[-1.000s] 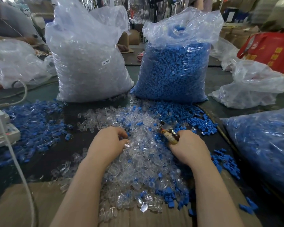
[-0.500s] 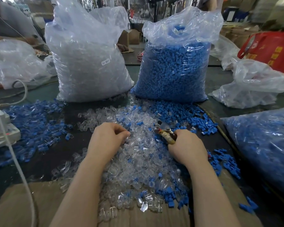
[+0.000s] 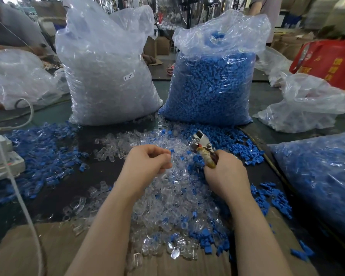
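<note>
Hands work at the centre of the frame over a loose heap of small clear plastic caps mixed with small blue plastic pieces. The heap spreads over the dark table top from the middle down onto the brown cardboard sheet along the bottom edge. The left hand, just left of centre, is curled into a loose fist above the heap, thumb tip against forefinger; whether anything sits pinched there cannot be told. The right hand, just right of centre, is wrapped round the yellowish-brown handles of a metal-headed pair of pliers, whose shiny head points up toward the top of the frame, above the far part of the heap. In the upper middle stand two tall bags side by side: a clear plastic bag of clear caps bearing a white label that reads SJ 017, and to its right a clear plastic bag of blue pieces. A second bag of blue parts lies at the right edge, a red printed bag sits in the upper right, and a white power strip rests at the left edge.
</note>
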A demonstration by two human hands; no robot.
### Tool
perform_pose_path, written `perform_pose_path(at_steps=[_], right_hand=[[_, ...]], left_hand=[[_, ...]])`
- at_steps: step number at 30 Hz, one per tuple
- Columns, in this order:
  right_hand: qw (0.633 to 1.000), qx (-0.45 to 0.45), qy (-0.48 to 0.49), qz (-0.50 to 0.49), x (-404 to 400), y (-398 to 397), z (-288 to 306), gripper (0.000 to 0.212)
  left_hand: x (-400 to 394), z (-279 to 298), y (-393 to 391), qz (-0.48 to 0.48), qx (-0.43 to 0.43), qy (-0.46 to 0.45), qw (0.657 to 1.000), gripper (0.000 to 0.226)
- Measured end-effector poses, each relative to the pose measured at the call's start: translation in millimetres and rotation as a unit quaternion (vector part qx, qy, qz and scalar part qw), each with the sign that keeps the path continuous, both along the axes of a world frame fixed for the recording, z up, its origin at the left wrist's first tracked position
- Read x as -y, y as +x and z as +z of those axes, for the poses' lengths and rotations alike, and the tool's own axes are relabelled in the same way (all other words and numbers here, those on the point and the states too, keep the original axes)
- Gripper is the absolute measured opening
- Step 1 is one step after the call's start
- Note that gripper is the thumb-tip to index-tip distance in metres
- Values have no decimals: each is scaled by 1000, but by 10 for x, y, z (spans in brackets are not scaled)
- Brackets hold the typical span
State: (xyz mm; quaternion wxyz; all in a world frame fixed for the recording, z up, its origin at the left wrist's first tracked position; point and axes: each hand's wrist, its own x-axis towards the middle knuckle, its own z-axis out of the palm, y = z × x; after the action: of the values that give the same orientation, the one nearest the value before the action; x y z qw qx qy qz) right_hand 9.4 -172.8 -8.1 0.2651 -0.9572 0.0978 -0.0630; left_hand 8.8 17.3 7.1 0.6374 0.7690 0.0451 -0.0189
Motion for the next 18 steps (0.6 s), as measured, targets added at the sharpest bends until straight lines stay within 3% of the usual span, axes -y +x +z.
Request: perform_pose_path(at_steps=[5,10,13,18], right_hand=[[990,87,112,21,-4,-17,-6,7],[919,179,336,106,-93,-75,87,11],[907,179,359,128,-134,-80,116,13],[923,160,324,132,-110,-78,62,7]], left_hand=[[160,31,-36,5,30,-28,999,3],[329,76,-75,-8,10,-132,991,10],[370,83,-87,-10,-3,-183,983,6],[374,70,-100,-11,-31,-178,984,3]])
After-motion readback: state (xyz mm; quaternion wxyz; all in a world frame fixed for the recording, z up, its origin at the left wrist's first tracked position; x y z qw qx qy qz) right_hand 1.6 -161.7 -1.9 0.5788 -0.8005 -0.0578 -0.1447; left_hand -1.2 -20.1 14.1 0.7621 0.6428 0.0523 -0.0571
